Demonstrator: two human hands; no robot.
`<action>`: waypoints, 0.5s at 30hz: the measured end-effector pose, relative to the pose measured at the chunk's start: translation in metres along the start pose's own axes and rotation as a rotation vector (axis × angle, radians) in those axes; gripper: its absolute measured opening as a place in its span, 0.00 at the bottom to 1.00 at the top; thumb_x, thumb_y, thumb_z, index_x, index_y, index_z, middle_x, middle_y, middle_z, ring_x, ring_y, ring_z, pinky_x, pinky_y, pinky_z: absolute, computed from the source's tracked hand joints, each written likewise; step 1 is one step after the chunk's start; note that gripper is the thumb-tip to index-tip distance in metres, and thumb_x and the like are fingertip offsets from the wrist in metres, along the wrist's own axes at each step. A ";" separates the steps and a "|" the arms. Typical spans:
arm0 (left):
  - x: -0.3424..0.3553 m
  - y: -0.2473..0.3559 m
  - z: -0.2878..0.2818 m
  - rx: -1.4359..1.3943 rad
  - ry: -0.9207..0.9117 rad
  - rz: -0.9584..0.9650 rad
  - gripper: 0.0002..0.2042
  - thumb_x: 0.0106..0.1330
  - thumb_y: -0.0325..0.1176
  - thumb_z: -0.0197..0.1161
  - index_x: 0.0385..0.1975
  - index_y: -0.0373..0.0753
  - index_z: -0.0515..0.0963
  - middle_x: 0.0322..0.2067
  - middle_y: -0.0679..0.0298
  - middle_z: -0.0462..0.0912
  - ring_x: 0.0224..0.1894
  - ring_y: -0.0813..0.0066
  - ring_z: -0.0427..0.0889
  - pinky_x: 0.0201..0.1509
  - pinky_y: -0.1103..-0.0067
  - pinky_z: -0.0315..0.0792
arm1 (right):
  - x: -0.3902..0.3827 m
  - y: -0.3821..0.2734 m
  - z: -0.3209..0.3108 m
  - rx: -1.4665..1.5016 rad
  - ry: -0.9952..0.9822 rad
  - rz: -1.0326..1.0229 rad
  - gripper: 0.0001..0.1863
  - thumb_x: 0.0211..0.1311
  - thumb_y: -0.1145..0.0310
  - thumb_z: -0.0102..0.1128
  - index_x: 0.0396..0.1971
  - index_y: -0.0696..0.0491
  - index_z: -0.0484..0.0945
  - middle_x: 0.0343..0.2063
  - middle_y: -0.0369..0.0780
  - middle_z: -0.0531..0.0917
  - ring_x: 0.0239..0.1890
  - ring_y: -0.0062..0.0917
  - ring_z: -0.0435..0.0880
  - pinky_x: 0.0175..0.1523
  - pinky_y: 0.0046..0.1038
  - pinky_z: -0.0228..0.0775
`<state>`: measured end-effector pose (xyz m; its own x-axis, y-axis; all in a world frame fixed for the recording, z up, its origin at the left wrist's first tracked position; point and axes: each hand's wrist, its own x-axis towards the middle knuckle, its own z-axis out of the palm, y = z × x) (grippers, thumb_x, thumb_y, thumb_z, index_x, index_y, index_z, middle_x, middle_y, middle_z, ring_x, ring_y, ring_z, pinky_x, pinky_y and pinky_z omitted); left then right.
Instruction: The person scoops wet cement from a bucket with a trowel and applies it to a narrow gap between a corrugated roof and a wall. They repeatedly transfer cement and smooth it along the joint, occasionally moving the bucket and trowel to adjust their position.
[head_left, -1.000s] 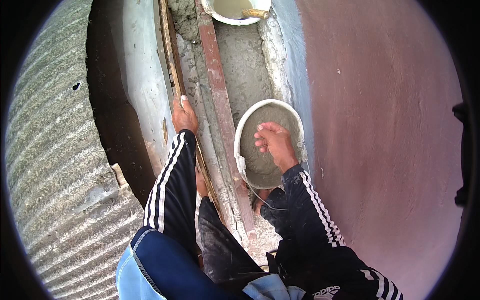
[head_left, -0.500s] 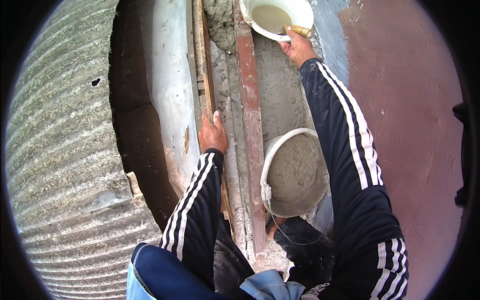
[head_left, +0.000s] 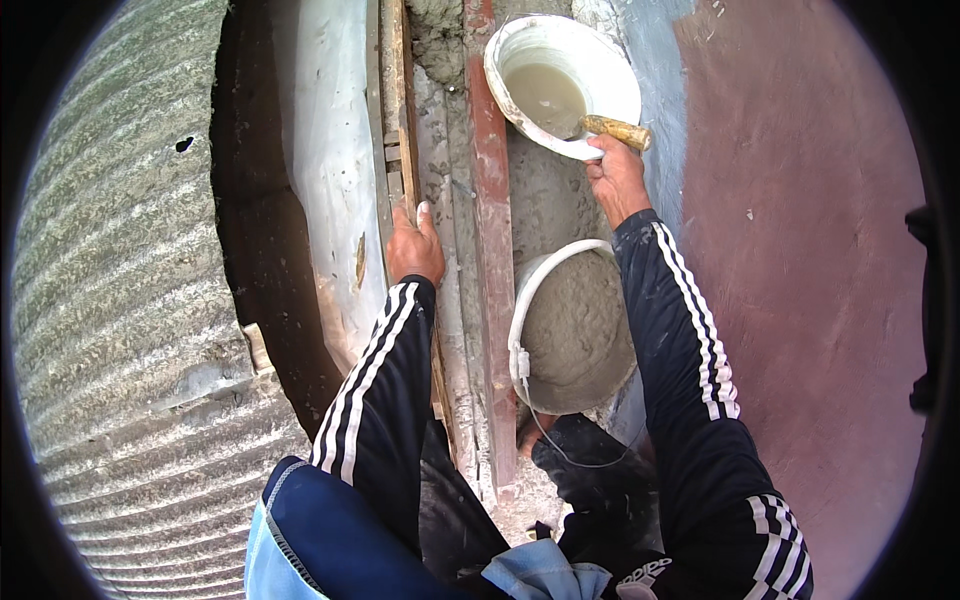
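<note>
My right hand (head_left: 618, 180) grips the near rim of a white bucket (head_left: 618, 82), thumb over the edge. Cloudy grey water (head_left: 540, 95) stands in the bucket's bottom. A tool's worn wooden handle (head_left: 622, 132) leans over the rim just above my right hand; its other end is hidden inside the bucket. My left hand (head_left: 416, 250) is closed round the edge of a long wooden plank (head_left: 404, 110), thumb pointing up along it. Closer to me, a second bucket (head_left: 516, 315) with a wire handle holds wet grey mortar (head_left: 575, 320).
A red-painted beam (head_left: 490, 210) runs lengthwise between the plank and the buckets. Corrugated roofing (head_left: 130, 270) with a ragged edge spreads at left, beside a dark gap (head_left: 265, 200) and a pale metal sheet (head_left: 335, 150). At right rises a reddish-brown wall (head_left: 790, 230). My bare foot (head_left: 535, 435) is beside the mortar bucket.
The white bucket has come nearer to me with my right hand on its rim, and more of its inside shows. My left hand keeps its hold on the plank.
</note>
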<state>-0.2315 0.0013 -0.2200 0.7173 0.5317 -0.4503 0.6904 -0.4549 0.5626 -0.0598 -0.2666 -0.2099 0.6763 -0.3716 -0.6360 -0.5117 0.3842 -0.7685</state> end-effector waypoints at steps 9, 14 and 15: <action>0.000 -0.003 0.002 -0.030 0.049 0.013 0.26 0.80 0.52 0.50 0.68 0.40 0.70 0.46 0.41 0.87 0.51 0.37 0.84 0.56 0.55 0.75 | -0.030 0.000 -0.061 -0.207 -0.081 0.084 0.13 0.63 0.80 0.66 0.46 0.58 0.79 0.32 0.38 0.84 0.22 0.16 0.77 0.18 0.16 0.61; 0.002 -0.007 0.001 -0.095 0.002 0.030 0.27 0.81 0.53 0.46 0.67 0.39 0.71 0.47 0.40 0.86 0.51 0.36 0.84 0.56 0.54 0.75 | -0.067 -0.031 -0.046 -0.758 -0.139 0.116 0.14 0.69 0.67 0.67 0.45 0.63 0.82 0.31 0.43 0.88 0.25 0.19 0.84 0.24 0.18 0.77; 0.002 -0.008 0.002 -0.105 0.000 0.035 0.27 0.81 0.54 0.45 0.67 0.39 0.71 0.47 0.40 0.86 0.51 0.36 0.84 0.56 0.54 0.75 | -0.079 -0.047 -0.045 -1.022 -0.120 0.121 0.15 0.69 0.65 0.67 0.44 0.64 0.83 0.31 0.44 0.88 0.25 0.20 0.85 0.25 0.18 0.77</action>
<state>-0.2352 0.0047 -0.2269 0.7408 0.5169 -0.4290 0.6511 -0.3957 0.6477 -0.1131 -0.2928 -0.1263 0.6098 -0.2699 -0.7452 -0.7475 -0.5084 -0.4275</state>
